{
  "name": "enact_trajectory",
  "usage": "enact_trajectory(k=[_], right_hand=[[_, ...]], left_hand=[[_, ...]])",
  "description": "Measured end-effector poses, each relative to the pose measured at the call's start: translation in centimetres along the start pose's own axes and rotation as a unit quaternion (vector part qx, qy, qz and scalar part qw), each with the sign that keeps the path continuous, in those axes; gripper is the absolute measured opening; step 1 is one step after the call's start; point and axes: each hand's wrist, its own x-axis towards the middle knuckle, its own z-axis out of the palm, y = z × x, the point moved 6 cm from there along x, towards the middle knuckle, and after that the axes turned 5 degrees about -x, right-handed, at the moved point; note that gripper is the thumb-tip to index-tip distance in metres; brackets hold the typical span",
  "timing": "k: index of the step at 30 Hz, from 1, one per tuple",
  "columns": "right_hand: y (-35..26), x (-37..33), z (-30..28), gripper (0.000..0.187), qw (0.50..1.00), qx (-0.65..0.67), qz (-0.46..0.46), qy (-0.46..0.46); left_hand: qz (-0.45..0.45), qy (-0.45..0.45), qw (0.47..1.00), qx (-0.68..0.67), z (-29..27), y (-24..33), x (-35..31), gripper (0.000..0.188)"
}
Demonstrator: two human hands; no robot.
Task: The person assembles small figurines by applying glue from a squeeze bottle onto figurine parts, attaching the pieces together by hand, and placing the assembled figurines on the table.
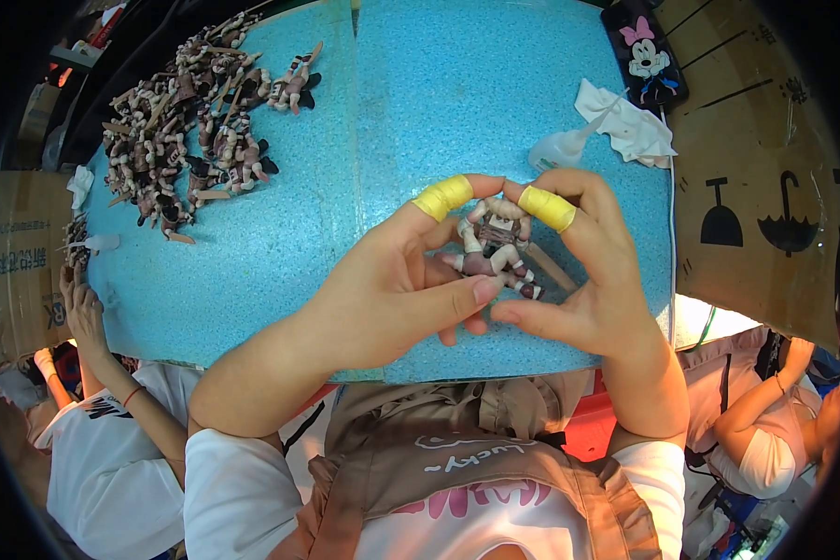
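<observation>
A small figurine (497, 247) in cream and brownish purple is held up between my two hands, over the near part of the blue tabletop (406, 121). My left hand (383, 294) grips it from the left, with the thumb by its legs. The index finger of my right hand (602, 257) presses at the figurine's head, meeting my left index finger there. Yellow tape wraps both index fingers. A flat wooden stick (553, 268) shows beside the figurine, under my right hand's arch; whether it is joined to the figurine I cannot tell.
Many similar figurines (182, 121) with wooden sticks lie heaped at far left. Beyond my right hand are a squeeze bottle (562, 147) with a thin nozzle, crumpled tissue (630, 126) and a phone (646, 56). Cardboard (756, 159) borders the right. Co-workers sit either side; one person's hand (84, 313) touches the left edge.
</observation>
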Motion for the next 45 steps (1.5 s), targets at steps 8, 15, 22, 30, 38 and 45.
enact_trajectory(k=[8, 15, 22, 30, 38, 45], right_hand=[[0.1, -0.5, 0.4, 0.063, 0.999, 0.04, 0.009, -0.032], [0.1, -0.5, 0.6, 0.06, 0.997, 0.075, 0.019, -0.01], [0.6, -0.4, 0.7, 0.06, 0.989, 0.138, 0.056, -0.025], [0.0, -0.8, 1.0, 0.054, 0.963, 0.232, 0.109, 0.083], [-0.5, -0.7, 0.8, 0.059, 0.998, -0.015, -0.03, 0.056], [-1.5, -0.6, 1.0, 0.055, 0.989, -0.104, -0.081, 0.064]], left_hand=[[0.116, -0.005, 0.993, -0.022, 0.2, 0.0, -0.2, 0.062], [0.147, -0.01, 0.989, -0.021, 0.2, 0.2, -0.4, 0.061], [0.128, -0.008, 0.992, 0.012, 0.1, 0.1, -0.3, 0.063], [0.228, -0.033, 0.957, 0.178, 0.1, 0.9, -0.3, 0.066], [0.161, -0.034, 0.985, -0.053, 0.3, 1.0, -0.1, 0.068], [0.12, -0.033, 0.989, -0.079, 0.2, 0.5, -0.1, 0.065]])
